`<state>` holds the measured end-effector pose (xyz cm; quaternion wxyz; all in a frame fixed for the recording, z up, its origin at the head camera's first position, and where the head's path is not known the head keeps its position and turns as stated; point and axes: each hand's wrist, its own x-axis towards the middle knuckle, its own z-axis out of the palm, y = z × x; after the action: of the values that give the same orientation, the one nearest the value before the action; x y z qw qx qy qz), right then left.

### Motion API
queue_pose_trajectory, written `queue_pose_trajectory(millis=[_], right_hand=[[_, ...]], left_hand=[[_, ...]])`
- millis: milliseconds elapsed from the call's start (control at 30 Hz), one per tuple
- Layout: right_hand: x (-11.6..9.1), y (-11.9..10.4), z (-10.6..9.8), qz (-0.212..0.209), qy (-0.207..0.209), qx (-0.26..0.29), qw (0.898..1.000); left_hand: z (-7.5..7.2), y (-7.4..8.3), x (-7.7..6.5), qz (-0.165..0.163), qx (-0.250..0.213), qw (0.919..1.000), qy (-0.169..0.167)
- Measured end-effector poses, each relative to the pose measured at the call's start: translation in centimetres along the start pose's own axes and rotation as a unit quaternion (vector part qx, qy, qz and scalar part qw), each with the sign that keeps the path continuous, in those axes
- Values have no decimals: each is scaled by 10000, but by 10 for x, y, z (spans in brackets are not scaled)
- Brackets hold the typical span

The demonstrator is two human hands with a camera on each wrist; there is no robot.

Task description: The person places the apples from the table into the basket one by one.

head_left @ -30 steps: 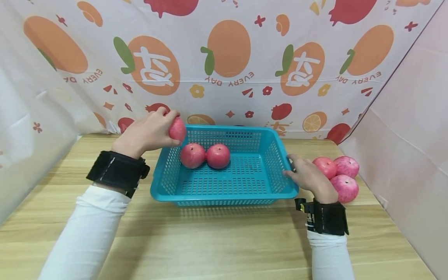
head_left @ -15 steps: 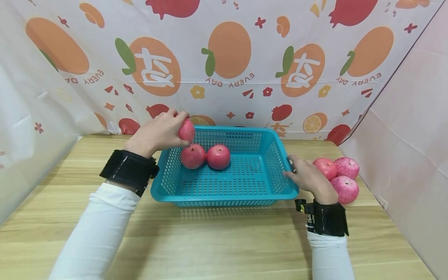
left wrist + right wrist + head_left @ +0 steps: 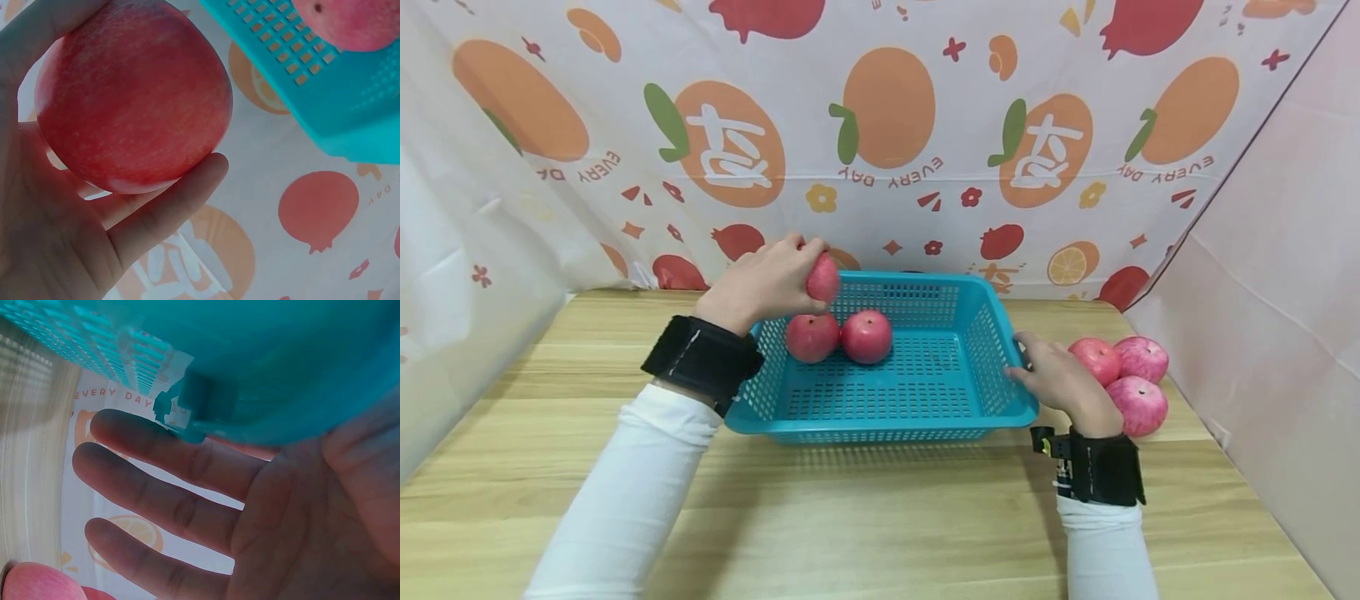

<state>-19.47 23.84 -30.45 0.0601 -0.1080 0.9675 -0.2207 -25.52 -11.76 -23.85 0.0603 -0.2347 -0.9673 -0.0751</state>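
Observation:
In the head view my left hand (image 3: 766,282) grips a red apple (image 3: 824,278) over the back left part of a teal plastic basket (image 3: 880,422). The left wrist view has this apple (image 3: 134,100) large, with fingers and thumb curved round it. Two more red apples, a left one (image 3: 812,340) and a right one (image 3: 867,337), sit side by side on the basket's floor. My right hand (image 3: 1060,377) holds the basket's right rim, thumb over its inner side. From the right wrist view, several fingers (image 3: 169,500) extend under the rim.
Right of the basket, three pink-red apples (image 3: 1137,406) cluster on the wooden table (image 3: 880,517), close by the right hand. A fruit-printed white sheet (image 3: 880,208) rises behind the table, and pale sheets stand at both sides.
My left hand has moved right with its apple, from the basket's left edge to over its left part, now overlapping the left apple. The right hand and basket have stayed put.

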Motion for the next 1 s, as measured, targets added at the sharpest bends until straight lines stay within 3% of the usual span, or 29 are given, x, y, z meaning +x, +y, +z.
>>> queue_pose_trajectory(millis=[467, 1000], right_hand=[[1, 3, 0, 18, -55, 24, 10000], [2, 2, 1, -51, 13, -45, 10000]], left_hand=[[8, 18, 14, 387, 4, 9992, 92], [13, 36, 25, 549, 120, 9984, 25]])
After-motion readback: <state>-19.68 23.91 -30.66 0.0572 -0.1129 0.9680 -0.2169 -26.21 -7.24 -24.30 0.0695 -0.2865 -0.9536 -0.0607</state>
